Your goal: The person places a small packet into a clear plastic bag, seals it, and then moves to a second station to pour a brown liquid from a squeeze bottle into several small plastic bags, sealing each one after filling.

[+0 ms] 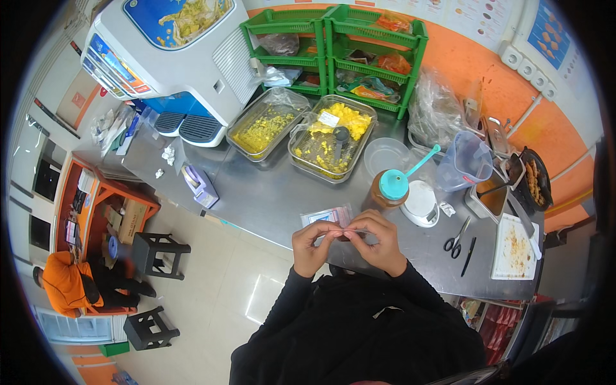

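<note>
My left hand [310, 244] and my right hand [380, 240] meet at the counter's front edge, thumbs and fingertips pinching a thin piece of clear plastic [356, 231]. It looks like the edge of a small bag; most of it is hidden by the fingers. Just beyond my left fingers lies a flat clear plastic packet [328, 215] with blue printing. A squat jar of brown sauce with a turquoise pump lid [393, 184] stands right behind my right hand. To its right is a white kitchen scale [420, 204].
Scissors [456, 238], a black pen [468, 256] and a stained cutting board [514, 248] with a knife [524, 225] lie to the right. Trays of yellow food [332, 139], a purple tape dispenser [199, 186] and a drink dispenser [183, 67] stand beyond. A person in orange [67, 284] sits far left.
</note>
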The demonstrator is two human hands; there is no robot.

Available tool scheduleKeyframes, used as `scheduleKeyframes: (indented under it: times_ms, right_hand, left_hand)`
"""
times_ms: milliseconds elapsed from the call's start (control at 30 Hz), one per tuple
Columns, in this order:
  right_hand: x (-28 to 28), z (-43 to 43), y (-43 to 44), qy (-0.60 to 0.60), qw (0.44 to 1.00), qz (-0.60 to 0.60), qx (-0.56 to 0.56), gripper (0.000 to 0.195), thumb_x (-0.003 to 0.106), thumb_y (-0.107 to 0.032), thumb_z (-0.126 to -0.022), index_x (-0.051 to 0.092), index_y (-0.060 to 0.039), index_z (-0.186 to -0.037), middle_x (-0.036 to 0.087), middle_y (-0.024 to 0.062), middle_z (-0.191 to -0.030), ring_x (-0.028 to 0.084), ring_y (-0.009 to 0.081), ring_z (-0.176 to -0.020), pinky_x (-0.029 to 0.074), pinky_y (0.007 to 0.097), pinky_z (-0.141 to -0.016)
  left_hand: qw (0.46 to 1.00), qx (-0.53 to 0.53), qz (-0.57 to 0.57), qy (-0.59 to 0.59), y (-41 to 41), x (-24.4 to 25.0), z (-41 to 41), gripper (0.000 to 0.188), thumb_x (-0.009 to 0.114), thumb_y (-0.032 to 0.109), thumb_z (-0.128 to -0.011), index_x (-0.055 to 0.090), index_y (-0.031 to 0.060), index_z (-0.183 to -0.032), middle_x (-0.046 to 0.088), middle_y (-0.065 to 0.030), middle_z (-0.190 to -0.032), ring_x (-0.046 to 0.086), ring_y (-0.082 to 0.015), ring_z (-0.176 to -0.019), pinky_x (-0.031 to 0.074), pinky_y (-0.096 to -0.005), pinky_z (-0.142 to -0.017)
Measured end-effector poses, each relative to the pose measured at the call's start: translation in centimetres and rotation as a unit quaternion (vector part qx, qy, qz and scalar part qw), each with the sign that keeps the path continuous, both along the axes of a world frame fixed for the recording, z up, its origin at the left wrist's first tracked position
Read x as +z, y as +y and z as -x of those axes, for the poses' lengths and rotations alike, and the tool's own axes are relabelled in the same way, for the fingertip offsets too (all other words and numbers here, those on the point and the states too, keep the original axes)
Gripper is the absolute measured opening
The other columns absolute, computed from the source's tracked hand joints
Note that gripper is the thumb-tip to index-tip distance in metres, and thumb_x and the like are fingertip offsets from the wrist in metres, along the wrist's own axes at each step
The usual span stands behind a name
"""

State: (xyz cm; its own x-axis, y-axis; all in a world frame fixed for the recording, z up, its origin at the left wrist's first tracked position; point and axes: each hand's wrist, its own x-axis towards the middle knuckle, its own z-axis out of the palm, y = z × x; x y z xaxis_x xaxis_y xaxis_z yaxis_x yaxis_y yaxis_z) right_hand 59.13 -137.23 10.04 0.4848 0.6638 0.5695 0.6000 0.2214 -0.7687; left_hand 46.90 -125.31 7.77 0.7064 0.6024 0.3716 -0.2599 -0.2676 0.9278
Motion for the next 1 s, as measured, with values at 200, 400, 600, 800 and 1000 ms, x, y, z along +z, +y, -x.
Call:
scheduleKeyframes:
  times_ms: [200, 400, 600, 800, 1000]
  right_hand:
    - [-0.1, 0.1, 0.3, -0.034, 0.999, -0.009, -0.012, 0.013, 0.076, -0.002, -0.075, 0.065, -0.0031, -0.081, 0.064, 0.0082, -0.078, 0.058, 0.0232, -0.069, 0.044, 0.0319, -0.064]
    - [0.1, -0.2, 0.2, -0.050, 0.999, 0.014, -0.005, 0.013, 0.077, -0.003, -0.073, 0.066, -0.0043, -0.080, 0.065, 0.0072, -0.077, 0.059, 0.0241, -0.070, 0.044, 0.0328, -0.065]
    - [-0.1, -0.6, 0.4, -0.069, 0.997, 0.010, -0.022, 0.013, 0.077, -0.003, -0.070, 0.067, -0.0045, -0.078, 0.066, 0.0073, -0.076, 0.061, 0.0242, -0.071, 0.044, 0.0334, -0.066]
    - [-1.6, -0.1, 0.9, -0.042, 0.998, 0.024, -0.043, 0.014, 0.079, -0.007, -0.072, 0.066, -0.0035, -0.075, 0.062, 0.0074, -0.070, 0.059, 0.0229, -0.064, 0.043, 0.0316, -0.058]
    - [-8.3, -0.9, 0.5, -0.010, 0.970, 0.242, -0.037, 0.020, 0.072, -0.020, -0.083, 0.064, -0.0025, -0.087, 0.061, 0.0120, -0.078, 0.061, 0.0293, -0.068, 0.047, 0.0377, -0.059]
  left_hand:
    - [0.998, 0.011, -0.038, 0.040, 0.2, 0.7, 0.3, 0.006, 0.071, 0.000, -0.082, 0.069, -0.0011, -0.089, 0.071, -0.0092, -0.083, 0.069, -0.0176, -0.076, 0.053, -0.0280, -0.073]
    - [0.989, 0.037, -0.135, 0.050, 0.6, 1.7, 0.9, 0.008, 0.071, 0.001, -0.081, 0.069, 0.0013, -0.088, 0.071, -0.0095, -0.081, 0.070, -0.0228, -0.077, 0.053, -0.0383, -0.088]
    - [0.982, 0.065, -0.173, 0.045, 1.9, 1.2, 1.6, 0.005, 0.070, -0.001, -0.081, 0.070, 0.0008, -0.085, 0.071, -0.0082, -0.079, 0.070, -0.0213, -0.076, 0.050, -0.0478, -0.097]
    - [0.979, 0.091, -0.174, 0.047, 3.0, -0.3, 2.4, 0.005, 0.069, -0.001, -0.082, 0.069, 0.0002, -0.086, 0.071, -0.0084, -0.079, 0.071, -0.0209, -0.077, 0.052, -0.0456, -0.095]
    - [0.985, 0.081, 0.045, 0.143, 8.1, -7.9, 3.9, 0.009, 0.058, -0.002, -0.092, 0.066, -0.0068, -0.092, 0.071, -0.0096, -0.084, 0.070, -0.0143, -0.081, 0.056, -0.0246, -0.070]
